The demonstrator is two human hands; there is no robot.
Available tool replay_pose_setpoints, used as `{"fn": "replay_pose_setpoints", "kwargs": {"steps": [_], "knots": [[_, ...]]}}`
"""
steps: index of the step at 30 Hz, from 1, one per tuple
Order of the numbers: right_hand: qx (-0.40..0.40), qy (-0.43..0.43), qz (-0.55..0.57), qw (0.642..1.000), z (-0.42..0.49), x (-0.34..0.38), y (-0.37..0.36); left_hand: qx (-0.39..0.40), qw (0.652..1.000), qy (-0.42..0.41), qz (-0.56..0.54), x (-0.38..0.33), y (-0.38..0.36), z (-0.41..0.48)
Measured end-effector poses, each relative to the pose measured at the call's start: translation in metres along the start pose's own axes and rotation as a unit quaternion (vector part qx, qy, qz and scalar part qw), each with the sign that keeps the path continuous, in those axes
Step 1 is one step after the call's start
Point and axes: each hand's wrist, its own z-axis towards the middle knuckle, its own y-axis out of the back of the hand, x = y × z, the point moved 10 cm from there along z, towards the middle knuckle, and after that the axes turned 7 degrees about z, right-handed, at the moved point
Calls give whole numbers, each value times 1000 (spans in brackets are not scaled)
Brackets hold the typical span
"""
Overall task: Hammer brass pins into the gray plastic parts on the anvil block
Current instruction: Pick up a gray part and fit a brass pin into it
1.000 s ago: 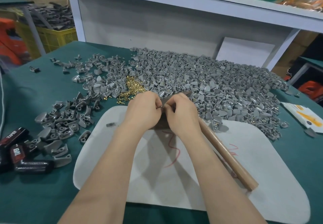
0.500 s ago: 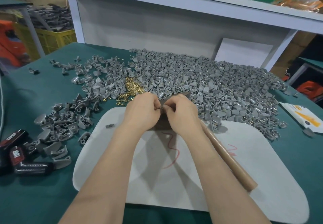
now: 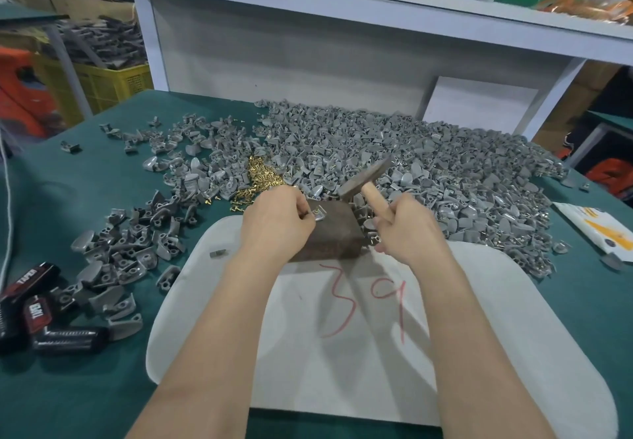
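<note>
A dark brown anvil block [image 3: 330, 238] stands on the white mat [image 3: 342, 353]. My left hand [image 3: 277, 224] pinches a gray plastic part [image 3: 318, 215] with a brass pin in it, held on the block's top near its left edge. My right hand [image 3: 407, 226] grips the wooden handle of a hammer [image 3: 364, 178], whose metal head is raised just above and behind the block. A small heap of loose brass pins [image 3: 262, 173] lies behind my left hand. A big pile of gray parts [image 3: 411, 171] covers the table behind the block.
More gray parts [image 3: 133, 243] lie scattered on the green tabletop to the left, with black cylinders [image 3: 37, 318] at the left edge. A white packet [image 3: 596, 229] lies at the right edge. One small gray piece [image 3: 218, 252] rests on the mat's left corner.
Both hands were pinched together over the block with the hammer lying on the mat. Now my right hand has picked up the hammer and raised it, while the left stays on the part.
</note>
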Motion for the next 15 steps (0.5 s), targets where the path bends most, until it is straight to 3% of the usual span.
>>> {"fn": "replay_pose_setpoints", "kwargs": {"steps": [5,10,12,15], "knots": [[-33,110,78,990,-22,23,28,-4,1000,5,5,0,0,0],[-157,233,107,954,-59,50,51,-12,1000,3,-10,1,-1,0],[-138,259,84,952,-65,58,46,-16,1000,6,-18,2,-1,1],[-38,219,-16,975,-58,49,24,-16,999,20,-21,6,0,0]]}}
